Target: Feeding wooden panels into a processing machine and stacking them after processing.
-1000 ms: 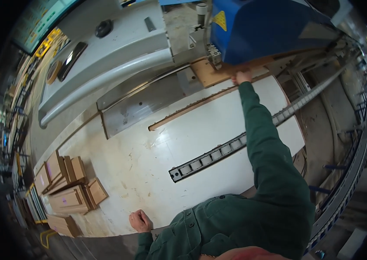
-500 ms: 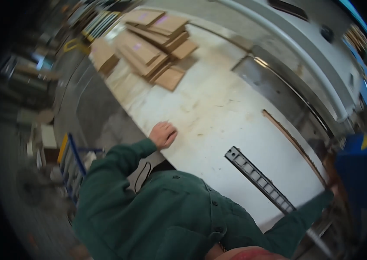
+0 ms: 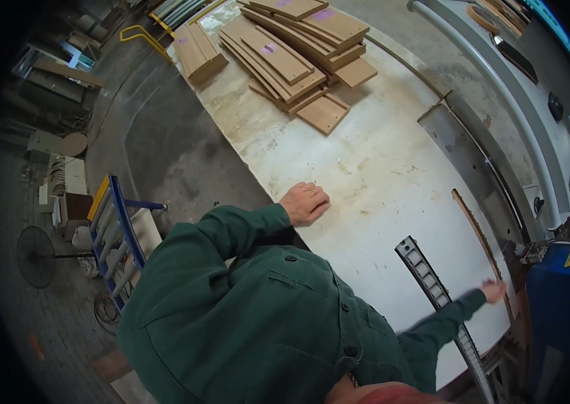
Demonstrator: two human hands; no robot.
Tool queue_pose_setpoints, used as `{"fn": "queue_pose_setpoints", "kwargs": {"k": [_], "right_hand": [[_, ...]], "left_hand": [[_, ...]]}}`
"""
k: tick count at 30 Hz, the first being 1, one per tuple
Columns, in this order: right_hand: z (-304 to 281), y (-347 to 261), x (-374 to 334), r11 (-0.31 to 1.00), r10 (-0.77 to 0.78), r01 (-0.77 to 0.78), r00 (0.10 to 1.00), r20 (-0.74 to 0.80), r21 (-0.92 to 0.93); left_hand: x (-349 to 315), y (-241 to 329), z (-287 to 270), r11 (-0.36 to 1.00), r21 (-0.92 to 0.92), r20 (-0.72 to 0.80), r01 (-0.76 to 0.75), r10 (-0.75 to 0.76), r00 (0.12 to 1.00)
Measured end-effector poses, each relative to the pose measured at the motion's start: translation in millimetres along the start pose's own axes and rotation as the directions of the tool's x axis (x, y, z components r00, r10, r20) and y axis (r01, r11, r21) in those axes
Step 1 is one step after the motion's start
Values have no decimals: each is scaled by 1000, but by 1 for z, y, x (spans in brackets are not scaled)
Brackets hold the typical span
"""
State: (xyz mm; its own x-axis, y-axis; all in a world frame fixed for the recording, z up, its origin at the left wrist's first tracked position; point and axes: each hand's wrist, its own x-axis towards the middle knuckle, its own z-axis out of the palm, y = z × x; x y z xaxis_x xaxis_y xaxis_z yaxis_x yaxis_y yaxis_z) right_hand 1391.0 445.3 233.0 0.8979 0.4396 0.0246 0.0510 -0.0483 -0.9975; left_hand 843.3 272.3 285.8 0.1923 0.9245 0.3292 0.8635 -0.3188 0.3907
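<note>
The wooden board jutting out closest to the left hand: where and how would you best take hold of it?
Probably by the free end of the wooden board, end-on from the picture's lower right, the left hand pinching its side edges. That end juts flat from the stack, which hides the rest.

Right hand (image 3: 494, 291) back in sight, blurred, pulled away from blue machine (image 3: 558, 289); view swung left toward stacked boards (image 3: 278, 57).

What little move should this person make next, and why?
Perhaps reach the left hand toward the stacked wooden boards: the hand seems to hold nothing at the edge of the white table, and the boards lie farther along that same surface.
</note>
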Motion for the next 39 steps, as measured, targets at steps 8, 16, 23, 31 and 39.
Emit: {"fn": "queue_pose_setpoints", "kwargs": {"k": [8,16,23,31,39], "right_hand": [[149,-75,-358,965,230,-190,278,933,-182],[239,-37,-482,863,61,449,361,930,-231],[241,-8,-485,919,96,262,573,814,-293],[232,-23,-495,872,133,270,671,729,-408],[223,-63,-509,772,150,410,625,766,-486]], "left_hand": [[6,-81,-22,783,-549,-337,293,-528,780],[21,-328,-84,786,-203,-415,584,-609,676],[40,-348,-89,684,-368,-71,630,-697,714],[38,-342,-95,600,-453,-28,659,-749,662],[50,-359,-104,197,-805,130,559,-862,491]]}}
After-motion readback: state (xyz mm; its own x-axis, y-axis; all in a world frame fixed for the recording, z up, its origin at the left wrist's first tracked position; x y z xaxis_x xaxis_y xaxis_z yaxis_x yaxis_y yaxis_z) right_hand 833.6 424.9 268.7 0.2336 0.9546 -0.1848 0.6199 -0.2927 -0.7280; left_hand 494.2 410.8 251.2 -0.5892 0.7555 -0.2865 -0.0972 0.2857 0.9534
